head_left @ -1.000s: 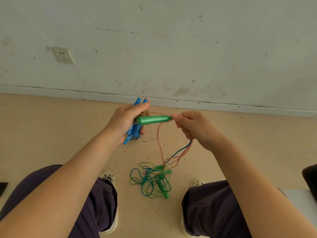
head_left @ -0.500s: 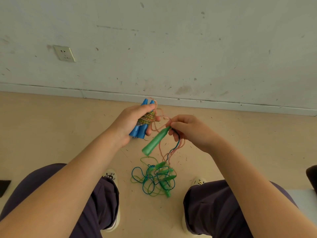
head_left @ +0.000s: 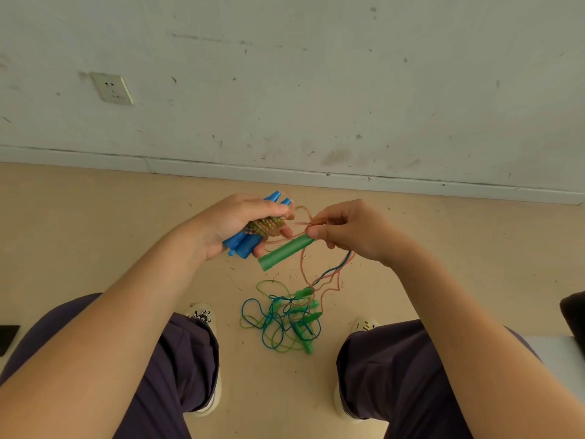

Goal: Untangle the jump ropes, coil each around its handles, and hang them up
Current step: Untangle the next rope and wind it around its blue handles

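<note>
Two hands at work above the floor [head_left: 95, 236] | left hand [head_left: 235, 224] grips blue handles [head_left: 242, 245] wound with pinkish cord [head_left: 266, 226] | right hand [head_left: 351, 231] pinches green handle [head_left: 285, 252] at its upper end, handle tilted down-left | tangled green and blue ropes [head_left: 281, 318] lie on floor between the shoes.

A tan floor [head_left: 95, 236] is seen, scattered with small dark flecks and met by a pale skirting along the wall. Below the fingers [head_left: 311, 231], between two light shoes [head_left: 202, 315], a tangled heap of green and blue ropes [head_left: 281, 318] with green handles is laid on it. A dark flat object [head_left: 8, 337] is seen at the left edge.
</note>
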`<action>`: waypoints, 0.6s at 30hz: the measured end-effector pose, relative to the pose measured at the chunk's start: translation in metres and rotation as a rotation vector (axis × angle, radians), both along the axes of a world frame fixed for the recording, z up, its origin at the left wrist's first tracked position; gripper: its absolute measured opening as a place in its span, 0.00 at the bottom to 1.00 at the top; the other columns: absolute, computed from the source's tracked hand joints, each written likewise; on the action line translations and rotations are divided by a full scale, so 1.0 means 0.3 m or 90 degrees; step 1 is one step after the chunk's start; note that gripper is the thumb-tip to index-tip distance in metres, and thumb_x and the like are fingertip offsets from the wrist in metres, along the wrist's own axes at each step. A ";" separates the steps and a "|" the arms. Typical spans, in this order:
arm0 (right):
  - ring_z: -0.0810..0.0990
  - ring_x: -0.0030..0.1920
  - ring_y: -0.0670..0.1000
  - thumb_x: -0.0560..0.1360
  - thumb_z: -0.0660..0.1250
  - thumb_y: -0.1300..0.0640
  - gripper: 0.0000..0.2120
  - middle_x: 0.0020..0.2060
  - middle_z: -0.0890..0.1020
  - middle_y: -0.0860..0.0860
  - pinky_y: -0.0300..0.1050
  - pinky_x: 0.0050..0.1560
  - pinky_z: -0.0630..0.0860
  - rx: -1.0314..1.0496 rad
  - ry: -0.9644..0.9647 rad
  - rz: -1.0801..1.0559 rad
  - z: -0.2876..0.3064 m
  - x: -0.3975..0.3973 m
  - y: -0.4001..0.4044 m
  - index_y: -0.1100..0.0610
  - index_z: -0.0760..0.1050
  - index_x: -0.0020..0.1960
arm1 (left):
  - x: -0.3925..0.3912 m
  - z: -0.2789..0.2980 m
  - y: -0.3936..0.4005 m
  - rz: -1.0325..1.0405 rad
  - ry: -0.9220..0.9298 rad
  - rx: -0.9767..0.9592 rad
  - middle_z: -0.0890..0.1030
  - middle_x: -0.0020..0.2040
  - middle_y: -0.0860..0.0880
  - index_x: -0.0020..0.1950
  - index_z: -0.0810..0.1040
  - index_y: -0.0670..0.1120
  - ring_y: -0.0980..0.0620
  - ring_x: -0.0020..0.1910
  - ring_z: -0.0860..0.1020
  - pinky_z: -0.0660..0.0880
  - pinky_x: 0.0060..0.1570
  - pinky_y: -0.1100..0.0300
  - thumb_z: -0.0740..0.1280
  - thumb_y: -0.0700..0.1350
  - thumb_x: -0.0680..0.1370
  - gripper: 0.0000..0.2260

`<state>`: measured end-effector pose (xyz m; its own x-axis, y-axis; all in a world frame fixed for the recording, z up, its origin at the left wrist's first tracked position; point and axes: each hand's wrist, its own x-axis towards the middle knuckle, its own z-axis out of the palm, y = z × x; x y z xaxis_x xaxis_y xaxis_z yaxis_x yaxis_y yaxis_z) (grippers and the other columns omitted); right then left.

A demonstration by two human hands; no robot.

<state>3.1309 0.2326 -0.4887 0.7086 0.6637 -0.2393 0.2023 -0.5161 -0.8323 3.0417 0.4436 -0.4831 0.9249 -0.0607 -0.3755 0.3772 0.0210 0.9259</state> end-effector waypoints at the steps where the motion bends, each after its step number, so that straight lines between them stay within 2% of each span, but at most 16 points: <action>1: 0.70 0.26 0.41 0.73 0.74 0.52 0.09 0.28 0.78 0.49 0.33 0.30 0.68 -0.022 -0.004 0.011 0.000 -0.002 0.001 0.57 0.84 0.50 | 0.000 0.000 -0.001 0.000 -0.005 -0.004 0.85 0.43 0.43 0.50 0.81 0.43 0.49 0.24 0.74 0.72 0.25 0.61 0.70 0.51 0.71 0.14; 4: 0.71 0.28 0.41 0.74 0.73 0.54 0.10 0.31 0.78 0.49 0.34 0.32 0.69 -0.020 0.044 0.037 0.000 -0.007 -0.006 0.55 0.83 0.55 | 0.005 -0.010 0.010 0.030 -0.017 0.003 0.83 0.40 0.44 0.47 0.82 0.46 0.46 0.27 0.74 0.71 0.25 0.61 0.72 0.52 0.70 0.11; 8: 0.70 0.36 0.46 0.80 0.63 0.61 0.12 0.39 0.78 0.51 0.38 0.38 0.69 0.124 0.184 0.056 -0.001 0.009 -0.037 0.60 0.80 0.61 | 0.006 -0.012 0.035 0.052 -0.031 0.056 0.83 0.39 0.45 0.46 0.83 0.48 0.47 0.27 0.73 0.71 0.27 0.60 0.73 0.52 0.71 0.09; 12: 0.71 0.38 0.48 0.82 0.58 0.64 0.14 0.43 0.79 0.54 0.40 0.42 0.69 0.179 0.257 0.049 -0.001 0.021 -0.050 0.63 0.77 0.64 | -0.003 -0.002 0.039 0.022 -0.056 0.067 0.82 0.45 0.42 0.55 0.81 0.45 0.50 0.27 0.74 0.72 0.28 0.59 0.71 0.47 0.76 0.10; 16: 0.74 0.42 0.49 0.81 0.57 0.65 0.17 0.48 0.79 0.57 0.41 0.46 0.72 0.208 0.342 0.141 0.004 0.027 -0.066 0.65 0.73 0.68 | -0.007 -0.002 0.050 0.030 -0.069 0.079 0.81 0.48 0.34 0.55 0.81 0.44 0.45 0.30 0.73 0.73 0.28 0.59 0.72 0.48 0.76 0.11; 18: 0.74 0.42 0.49 0.82 0.57 0.66 0.16 0.48 0.79 0.56 0.40 0.46 0.73 0.202 0.335 0.141 0.006 0.025 -0.066 0.65 0.74 0.67 | -0.008 -0.001 0.052 0.039 -0.071 0.075 0.81 0.48 0.35 0.52 0.81 0.45 0.45 0.30 0.73 0.73 0.28 0.59 0.72 0.51 0.73 0.12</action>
<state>3.1385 0.2130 -0.4871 0.3879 0.8764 -0.2854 -0.2006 -0.2220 -0.9542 3.0394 0.4593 -0.4836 0.9620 0.0348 -0.2710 0.2728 -0.0704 0.9595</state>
